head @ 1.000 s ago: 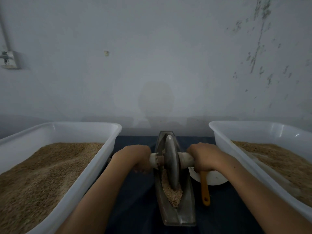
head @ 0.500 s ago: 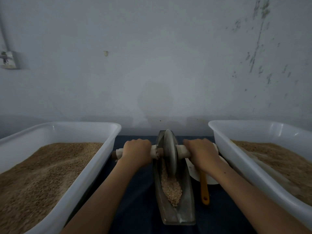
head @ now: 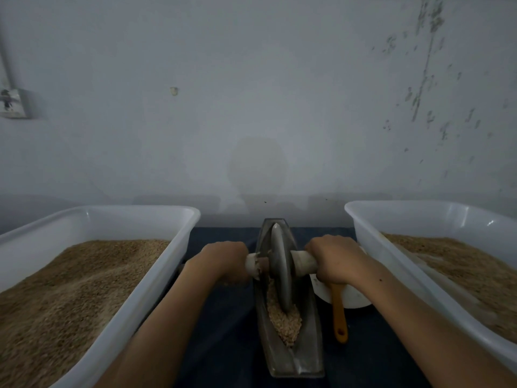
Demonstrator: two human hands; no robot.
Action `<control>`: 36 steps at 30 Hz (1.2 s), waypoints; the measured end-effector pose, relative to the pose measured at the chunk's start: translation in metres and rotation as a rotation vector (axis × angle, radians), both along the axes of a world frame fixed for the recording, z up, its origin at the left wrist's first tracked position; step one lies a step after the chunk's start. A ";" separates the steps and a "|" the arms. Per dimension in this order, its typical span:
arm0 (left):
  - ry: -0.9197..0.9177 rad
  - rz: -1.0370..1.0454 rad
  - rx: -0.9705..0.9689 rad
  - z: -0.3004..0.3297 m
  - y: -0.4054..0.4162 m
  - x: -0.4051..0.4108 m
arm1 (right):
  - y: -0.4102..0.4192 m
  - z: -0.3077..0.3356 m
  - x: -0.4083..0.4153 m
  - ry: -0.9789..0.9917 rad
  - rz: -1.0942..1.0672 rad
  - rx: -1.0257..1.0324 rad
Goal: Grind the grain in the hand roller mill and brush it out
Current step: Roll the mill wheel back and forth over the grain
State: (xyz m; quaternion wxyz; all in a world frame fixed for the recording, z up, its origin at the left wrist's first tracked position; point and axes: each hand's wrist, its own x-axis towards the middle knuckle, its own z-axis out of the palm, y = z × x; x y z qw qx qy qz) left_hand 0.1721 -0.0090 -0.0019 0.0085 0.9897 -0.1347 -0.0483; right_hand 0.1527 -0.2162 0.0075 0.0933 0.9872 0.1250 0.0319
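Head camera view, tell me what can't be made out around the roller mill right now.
- Handle ends: wrapped by left hand and right hand.
- White bowl: mostly behind right forearm.
- Brush: head hidden under right hand.
- Left tub, right tub: cut off by frame edges.

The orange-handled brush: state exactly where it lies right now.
In the head view, the orange-handled brush lies right of the mill trough, its head hidden under the right hand, its handle crossing the white bowl.

Both hands (head: 223,261) (head: 334,259) grip the mill wheel's (head: 280,270) axle over crushed grain (head: 284,320).
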 end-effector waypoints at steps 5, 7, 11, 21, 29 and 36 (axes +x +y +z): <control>-0.375 0.041 0.049 -0.006 -0.010 0.000 | -0.003 -0.017 0.005 -0.254 -0.008 0.114; -0.447 0.057 0.060 -0.008 -0.013 -0.001 | -0.004 -0.022 0.006 -0.323 -0.005 0.129; -0.396 0.062 0.063 -0.008 -0.011 -0.002 | -0.004 -0.019 0.004 -0.276 0.002 0.120; 0.227 0.008 -0.061 0.005 -0.001 -0.002 | 0.000 0.006 -0.006 0.025 0.026 -0.036; -0.323 0.068 0.080 -0.003 -0.014 -0.002 | -0.006 -0.012 0.004 -0.158 0.012 0.147; -0.295 0.076 0.065 -0.005 -0.011 0.000 | -0.005 -0.011 0.002 -0.182 0.031 0.129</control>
